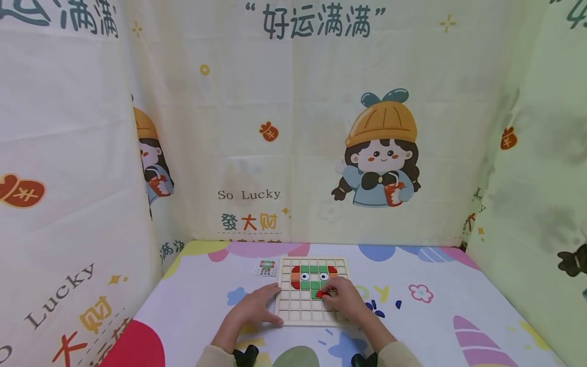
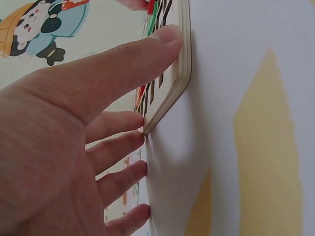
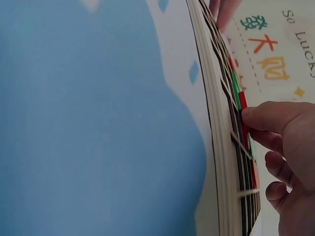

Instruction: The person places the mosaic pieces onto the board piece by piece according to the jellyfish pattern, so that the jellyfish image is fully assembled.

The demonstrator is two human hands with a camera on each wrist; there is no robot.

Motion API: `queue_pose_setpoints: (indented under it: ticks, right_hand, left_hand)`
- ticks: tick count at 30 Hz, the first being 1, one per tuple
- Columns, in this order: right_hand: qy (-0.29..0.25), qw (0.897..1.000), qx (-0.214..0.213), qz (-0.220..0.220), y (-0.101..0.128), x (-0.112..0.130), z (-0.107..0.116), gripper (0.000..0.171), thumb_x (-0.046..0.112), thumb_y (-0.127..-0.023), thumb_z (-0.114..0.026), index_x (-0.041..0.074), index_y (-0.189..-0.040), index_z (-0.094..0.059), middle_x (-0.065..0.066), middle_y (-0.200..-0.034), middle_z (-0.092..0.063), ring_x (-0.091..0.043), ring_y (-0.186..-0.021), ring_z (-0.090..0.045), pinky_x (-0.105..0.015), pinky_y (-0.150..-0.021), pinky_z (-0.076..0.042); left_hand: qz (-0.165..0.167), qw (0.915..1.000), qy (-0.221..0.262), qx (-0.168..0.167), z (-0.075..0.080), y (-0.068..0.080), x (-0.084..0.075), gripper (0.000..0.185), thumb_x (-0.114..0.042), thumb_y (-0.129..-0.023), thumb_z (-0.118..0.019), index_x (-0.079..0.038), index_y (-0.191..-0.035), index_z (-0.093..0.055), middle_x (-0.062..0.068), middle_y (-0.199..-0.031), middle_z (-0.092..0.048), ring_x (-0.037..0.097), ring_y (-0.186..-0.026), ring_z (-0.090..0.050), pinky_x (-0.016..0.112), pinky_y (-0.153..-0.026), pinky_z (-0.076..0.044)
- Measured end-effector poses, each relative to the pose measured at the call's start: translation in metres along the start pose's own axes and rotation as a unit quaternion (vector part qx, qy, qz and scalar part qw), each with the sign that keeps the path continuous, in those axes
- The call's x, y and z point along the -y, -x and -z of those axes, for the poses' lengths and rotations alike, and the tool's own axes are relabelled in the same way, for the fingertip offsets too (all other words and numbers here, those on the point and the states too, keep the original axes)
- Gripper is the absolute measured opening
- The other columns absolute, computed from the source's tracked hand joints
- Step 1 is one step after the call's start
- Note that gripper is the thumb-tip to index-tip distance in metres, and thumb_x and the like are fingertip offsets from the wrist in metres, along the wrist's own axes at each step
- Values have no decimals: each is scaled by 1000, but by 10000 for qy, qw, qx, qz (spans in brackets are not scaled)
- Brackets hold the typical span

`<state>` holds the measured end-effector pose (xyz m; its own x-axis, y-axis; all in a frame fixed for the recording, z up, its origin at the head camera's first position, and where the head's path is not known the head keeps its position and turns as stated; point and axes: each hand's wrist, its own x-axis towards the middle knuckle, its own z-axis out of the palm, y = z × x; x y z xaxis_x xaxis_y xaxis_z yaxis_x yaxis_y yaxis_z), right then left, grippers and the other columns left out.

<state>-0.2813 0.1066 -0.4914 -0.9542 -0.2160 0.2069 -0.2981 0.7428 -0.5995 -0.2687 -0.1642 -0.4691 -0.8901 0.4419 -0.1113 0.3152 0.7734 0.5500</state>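
Fingers and thumb of the right hand [image 1: 341, 296] come together in a close pinch on a small red piece [image 1: 319, 294], low over the right half of the gridded board [image 1: 293, 317]. From where I stand, it overlaps or sits right against a green piece [image 1: 314, 294]; I can't tell whether it is flat in a cell yet.

Over at the board's left edge, the left hand [image 1: 258, 304] is spread wide, with no piece in its grasp: its thumb rests on the rim by the near left corner, while its fingertips touch the side farther up. I take it to be steadying the board.

Toward the far edge, red, orange and green pieces surround two eye pieces [image 1: 304, 277]. Just outside the far left corner lies a small card [image 1: 266, 267] with a similarly coloured figure. Dark blue pieces [image 1: 373, 307] wait on the table [image 1: 202, 290] off the right edge.

Filling the row beneath the eyes looks like the step in hand. The next move seems to call for squaring the red piece to its cell, pressing it level and letting go without nudging its neighbours.
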Motion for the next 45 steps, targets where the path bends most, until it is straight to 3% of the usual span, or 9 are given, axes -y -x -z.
queue_pose_setpoints:
  ticks: [12,24,38,45]
  right_hand:
    - [94,9998,113,153,-13,21,-21,4,20,-76,-73,20,-80,-71,9,-96,-65,-17,-101,-55,-44,-94,-47]
    - [25,9993,352,137,-12,24,-19,5,22,-77,-72,25,-81,-72,10,-100,-64,-16,-104,-52,-46,-94,-46]
    - [-44,9995,247,195,-7,21,-14,9,23,-80,-69,30,-84,-71,13,-100,-64,-14,-102,-52,-44,-91,-49]
    - [117,9999,-26,28,-2,7,-3,11,20,-79,-69,25,-89,-71,7,-101,-64,-18,-104,-54,-44,-92,-48]
  left_hand:
    - [46,10000,42,58,0,-2,0,85,-45,-65,-78,-13,-136,-43,6,-146,-37,34,-134,-32,57,-107,-30]
    - [48,10000,37,30,1,0,1,85,-44,-65,-78,-13,-136,-43,7,-146,-37,35,-134,-33,57,-107,-30]
    - [28,10000,-24,48,-2,-2,0,84,-44,-65,-78,-13,-135,-44,6,-145,-37,34,-134,-33,56,-107,-30]
    - [72,10000,-32,30,-1,-1,-1,85,-43,-64,-79,-13,-135,-44,6,-145,-37,35,-134,-33,57,-106,-30]
